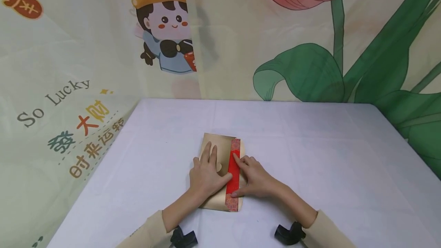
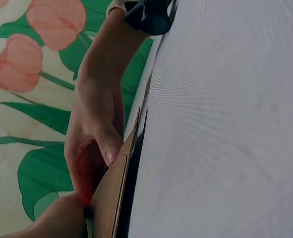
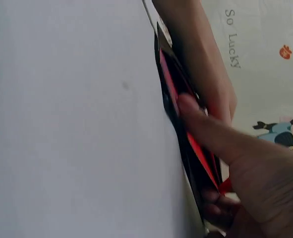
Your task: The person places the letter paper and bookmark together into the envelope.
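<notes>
A gold-brown paper envelope (image 1: 217, 202) lies on the white table. Along its right side is a flat red paper packet (image 1: 234, 169) with patterned ends, partly covered by the envelope. My left hand (image 1: 205, 175) rests on the envelope with its fingers extended, and its thumb reaches the packet's left edge. From the right, my right hand (image 1: 256, 179) holds the packet between spread thumb and fingers. In the right wrist view the right thumb (image 3: 205, 121) lies against the packet's red edge, while some fingers are partly hidden. The left wrist view shows the envelope (image 2: 111, 193) edge-on.
The white tabletop (image 1: 327, 156) extends around the envelope. Behind it hangs a printed cloth (image 1: 227, 49) with a cartoon figure, flowers and lettering. Black wrist mounts (image 1: 290, 234) sit by both sleeves at the near edge.
</notes>
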Demonstrator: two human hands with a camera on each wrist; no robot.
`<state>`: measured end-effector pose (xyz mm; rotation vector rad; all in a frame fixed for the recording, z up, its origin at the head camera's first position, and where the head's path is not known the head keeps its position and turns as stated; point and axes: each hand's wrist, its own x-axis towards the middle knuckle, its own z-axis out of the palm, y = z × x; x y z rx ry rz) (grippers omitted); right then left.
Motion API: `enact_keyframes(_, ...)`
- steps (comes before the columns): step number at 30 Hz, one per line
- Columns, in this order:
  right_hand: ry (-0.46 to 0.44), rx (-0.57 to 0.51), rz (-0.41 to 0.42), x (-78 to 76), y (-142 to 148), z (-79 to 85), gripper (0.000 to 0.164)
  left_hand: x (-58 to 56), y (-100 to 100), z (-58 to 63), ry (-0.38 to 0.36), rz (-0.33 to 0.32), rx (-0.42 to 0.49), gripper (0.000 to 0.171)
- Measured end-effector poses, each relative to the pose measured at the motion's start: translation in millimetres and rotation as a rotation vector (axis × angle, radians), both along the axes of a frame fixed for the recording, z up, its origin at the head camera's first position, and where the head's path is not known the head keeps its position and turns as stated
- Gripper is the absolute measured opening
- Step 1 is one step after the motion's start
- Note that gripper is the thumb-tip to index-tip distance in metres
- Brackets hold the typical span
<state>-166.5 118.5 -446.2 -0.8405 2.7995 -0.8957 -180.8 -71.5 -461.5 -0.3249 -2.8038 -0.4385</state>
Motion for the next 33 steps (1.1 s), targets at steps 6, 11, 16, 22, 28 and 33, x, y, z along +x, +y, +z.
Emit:
enact_keyframes(6,-0.052,-0.055,0.038,-2.7,7,1.8,0.111,1.4,-1,1.6,-0.023,-0.003,-0.009,0.086)
enact_keyframes(11,0.022,-0.047,0.050,-2.3,-1,-0.6,0.112,2.4,-1,2.8,-0.012,0.002,-0.017,0.087)
enact_keyframes(16,0.025,-0.018,0.020,-0.3,-5,2.8,0.112,2.2,-2,3.8,-0.002,0.005,-0.018,0.087)
enact_keyframes(22,0.044,0.053,-0.025,5.4,1,10.1,0.097,3.3,-3,4.6,-0.022,-0.001,-0.011,0.087)
enact_keyframes(28,0.090,0.106,0.013,11.3,-8,5.7,0.094,4.5,-5,4.9,-0.020,-0.007,-0.016,0.088)
enact_keyframes(33,0.113,0.130,-0.036,15.8,-19,4.5,0.095,5.5,-7,5.0,-0.011,-0.018,-0.019,0.088)
